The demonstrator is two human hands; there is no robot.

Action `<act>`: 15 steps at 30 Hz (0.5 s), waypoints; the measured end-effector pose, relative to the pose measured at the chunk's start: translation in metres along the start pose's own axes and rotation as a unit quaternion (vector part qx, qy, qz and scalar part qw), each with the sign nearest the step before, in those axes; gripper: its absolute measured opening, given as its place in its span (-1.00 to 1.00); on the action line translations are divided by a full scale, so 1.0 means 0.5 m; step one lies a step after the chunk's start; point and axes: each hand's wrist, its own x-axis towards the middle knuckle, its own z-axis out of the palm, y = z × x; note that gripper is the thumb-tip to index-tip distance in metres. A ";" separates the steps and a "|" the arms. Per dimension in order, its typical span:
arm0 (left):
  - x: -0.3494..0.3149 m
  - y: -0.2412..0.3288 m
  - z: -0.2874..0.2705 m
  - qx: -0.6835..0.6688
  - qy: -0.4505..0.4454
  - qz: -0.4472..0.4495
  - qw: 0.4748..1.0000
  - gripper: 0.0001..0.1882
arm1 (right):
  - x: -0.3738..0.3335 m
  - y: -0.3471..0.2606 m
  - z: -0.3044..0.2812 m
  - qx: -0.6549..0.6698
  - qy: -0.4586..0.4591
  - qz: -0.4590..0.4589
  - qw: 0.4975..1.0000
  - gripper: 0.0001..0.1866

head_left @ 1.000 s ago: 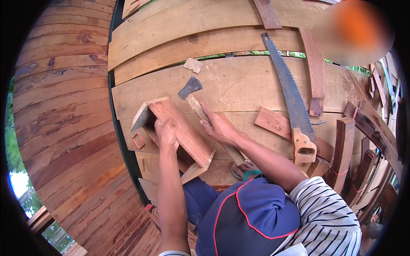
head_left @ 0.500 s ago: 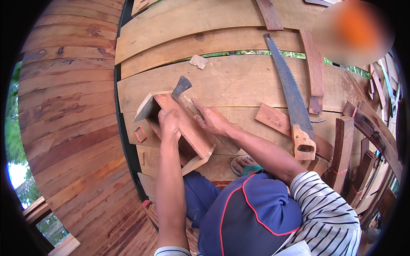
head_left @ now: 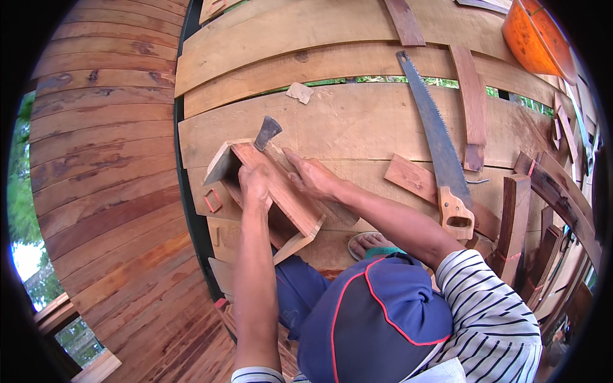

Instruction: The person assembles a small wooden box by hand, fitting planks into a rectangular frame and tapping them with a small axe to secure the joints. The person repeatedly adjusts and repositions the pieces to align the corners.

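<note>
A wooden box [head_left: 287, 188], built of reddish-brown and paler boards, lies tilted in front of me with an open side toward the left. My left hand [head_left: 256, 186] is closed over the edge of its upper board, the fingertips hidden inside. Along the box's right side runs a hatchet [head_left: 269, 131], its dark steel head at the far corner and its wooden handle slanting toward me. My right hand [head_left: 315, 179] is around that handle, against the box; part of its grip is hidden.
Right of the box lies a handsaw [head_left: 434, 121] with a wooden handle, partly over a short reddish board [head_left: 412, 179]. An orange bucket [head_left: 539, 41] stands at the far right. Stacked wood pieces [head_left: 511, 223] crowd the right side. A pale wood chip [head_left: 299, 93] lies beyond the box.
</note>
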 end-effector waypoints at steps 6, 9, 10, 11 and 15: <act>0.010 -0.013 -0.004 -0.015 0.011 0.005 1.000 -0.64 | -0.003 0.016 0.000 0.014 0.060 -0.034 0.998 -0.33; 0.009 -0.010 -0.006 0.011 0.027 -0.009 1.000 -0.61 | -0.036 0.002 -0.019 0.006 0.080 0.013 0.997 -0.35; 0.008 -0.011 -0.010 0.024 0.040 -0.018 0.999 -0.59 | -0.057 -0.005 -0.029 -0.003 0.078 0.037 0.996 -0.36; -0.012 -0.015 -0.020 -0.013 -0.017 -0.007 1.000 -0.72 | -0.106 -0.009 -0.028 0.001 0.066 0.060 0.996 -0.36; -0.106 -0.013 0.012 -0.068 -0.008 -0.037 0.997 -0.67 | -0.239 0.006 -0.092 -0.001 0.048 0.095 0.994 -0.34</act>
